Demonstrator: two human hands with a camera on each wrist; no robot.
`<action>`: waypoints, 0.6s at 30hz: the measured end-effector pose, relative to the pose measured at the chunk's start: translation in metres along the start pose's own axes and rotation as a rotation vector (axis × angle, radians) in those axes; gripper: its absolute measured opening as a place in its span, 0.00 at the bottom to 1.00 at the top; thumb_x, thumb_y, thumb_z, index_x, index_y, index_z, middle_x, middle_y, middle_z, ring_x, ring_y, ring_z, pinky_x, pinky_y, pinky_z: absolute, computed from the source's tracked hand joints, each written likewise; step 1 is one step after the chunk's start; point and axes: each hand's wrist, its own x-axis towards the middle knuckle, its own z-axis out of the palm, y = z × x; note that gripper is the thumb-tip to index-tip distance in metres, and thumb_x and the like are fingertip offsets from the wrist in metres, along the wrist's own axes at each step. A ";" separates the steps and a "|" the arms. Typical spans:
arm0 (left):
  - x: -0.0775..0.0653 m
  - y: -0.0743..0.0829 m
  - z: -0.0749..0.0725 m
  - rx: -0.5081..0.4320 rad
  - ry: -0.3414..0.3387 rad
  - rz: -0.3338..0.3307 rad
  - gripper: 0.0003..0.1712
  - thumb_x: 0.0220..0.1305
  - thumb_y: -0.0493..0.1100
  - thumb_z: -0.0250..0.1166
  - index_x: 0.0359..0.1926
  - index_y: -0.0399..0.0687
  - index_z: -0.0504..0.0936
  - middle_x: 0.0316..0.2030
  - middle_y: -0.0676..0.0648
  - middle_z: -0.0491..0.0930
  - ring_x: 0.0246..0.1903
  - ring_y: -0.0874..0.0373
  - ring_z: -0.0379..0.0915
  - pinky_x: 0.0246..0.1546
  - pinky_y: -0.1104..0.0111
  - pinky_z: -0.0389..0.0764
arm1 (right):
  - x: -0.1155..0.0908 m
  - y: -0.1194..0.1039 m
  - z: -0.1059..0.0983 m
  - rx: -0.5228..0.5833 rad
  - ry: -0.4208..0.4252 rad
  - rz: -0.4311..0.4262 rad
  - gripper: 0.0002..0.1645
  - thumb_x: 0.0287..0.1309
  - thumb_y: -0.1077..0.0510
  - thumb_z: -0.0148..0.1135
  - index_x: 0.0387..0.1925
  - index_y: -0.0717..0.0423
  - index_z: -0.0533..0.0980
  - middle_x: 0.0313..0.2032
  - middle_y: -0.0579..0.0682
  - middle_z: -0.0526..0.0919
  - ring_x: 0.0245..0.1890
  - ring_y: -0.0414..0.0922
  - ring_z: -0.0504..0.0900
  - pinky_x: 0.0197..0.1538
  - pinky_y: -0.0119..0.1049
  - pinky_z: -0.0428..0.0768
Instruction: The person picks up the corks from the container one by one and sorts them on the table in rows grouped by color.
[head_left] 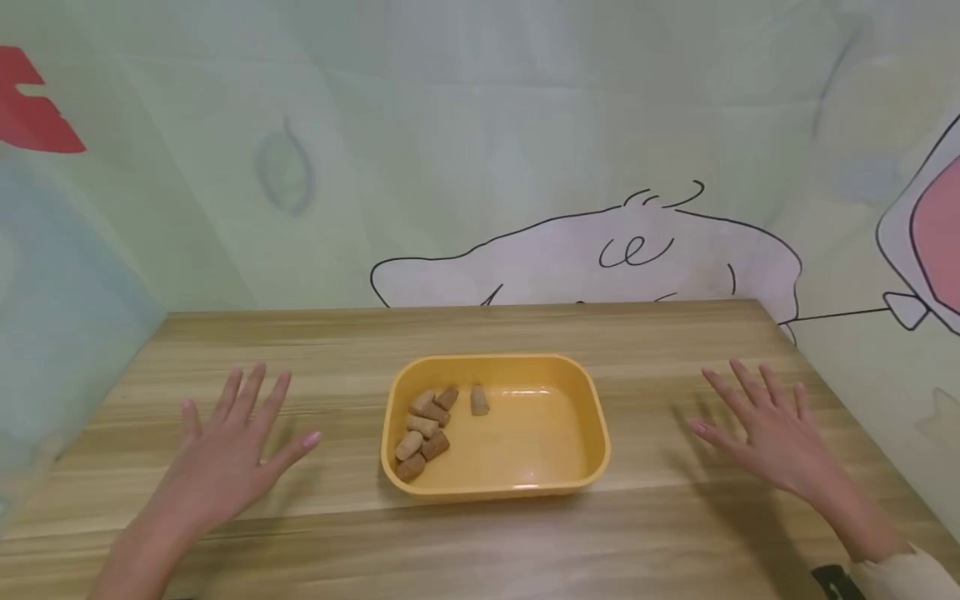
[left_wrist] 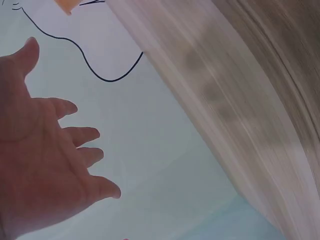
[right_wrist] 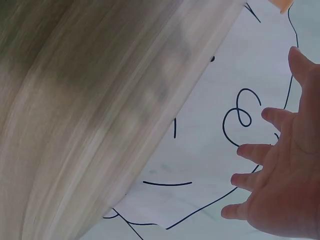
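A yellow rectangular tray (head_left: 517, 487) with rounded corners sits mid-table in the head view. Several short brown and tan chunks (head_left: 423, 427) cluster along its left side, and a single tan chunk (head_left: 479, 400) lies apart near the back wall. To the left of the tray, my left hand (head_left: 225, 458) is spread above the table, holding nothing. On the other side, my right hand (head_left: 780, 433) is also spread, with nothing in it. Both wrist views show the palms and extended fingers; only a corner of the tray (left_wrist: 67, 5) appears at the top of the left one.
The wooden table (head_left: 300, 342) has its far edge against a pale sheet (head_left: 450, 150) printed with line drawings. A drawn balloon (head_left: 937, 233) is at the right and a red shape (head_left: 33, 108) at the left. A cream sleeve (head_left: 903, 575) covers the right forearm.
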 end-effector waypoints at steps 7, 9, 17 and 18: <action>0.008 -0.004 0.000 -0.045 0.037 0.084 0.48 0.61 0.64 0.52 0.70 0.40 0.45 0.67 0.31 0.43 0.66 0.36 0.32 0.54 0.36 0.32 | 0.006 0.002 -0.004 -0.012 -0.030 -0.018 0.46 0.57 0.36 0.52 0.70 0.45 0.47 0.67 0.65 0.46 0.65 0.68 0.36 0.56 0.67 0.28; 0.015 -0.001 -0.003 -0.121 0.039 0.115 0.47 0.61 0.61 0.56 0.69 0.39 0.47 0.66 0.31 0.48 0.64 0.35 0.41 0.56 0.37 0.42 | 0.010 0.002 -0.008 -0.017 -0.041 -0.032 0.47 0.56 0.36 0.54 0.70 0.47 0.47 0.65 0.66 0.50 0.63 0.70 0.42 0.54 0.71 0.39; 0.048 0.029 -0.008 -0.410 -0.085 0.181 0.31 0.63 0.44 0.59 0.61 0.31 0.63 0.48 0.36 0.75 0.48 0.42 0.71 0.46 0.51 0.72 | 0.037 -0.012 -0.040 0.245 -0.122 -0.178 0.35 0.56 0.53 0.61 0.60 0.68 0.62 0.50 0.69 0.72 0.48 0.63 0.72 0.46 0.57 0.71; 0.053 0.033 -0.007 -0.428 -0.099 0.181 0.29 0.63 0.42 0.59 0.60 0.31 0.65 0.44 0.39 0.77 0.45 0.45 0.73 0.43 0.54 0.74 | 0.041 -0.016 -0.046 0.275 -0.140 -0.178 0.34 0.57 0.53 0.61 0.59 0.67 0.63 0.50 0.68 0.73 0.47 0.61 0.74 0.44 0.55 0.73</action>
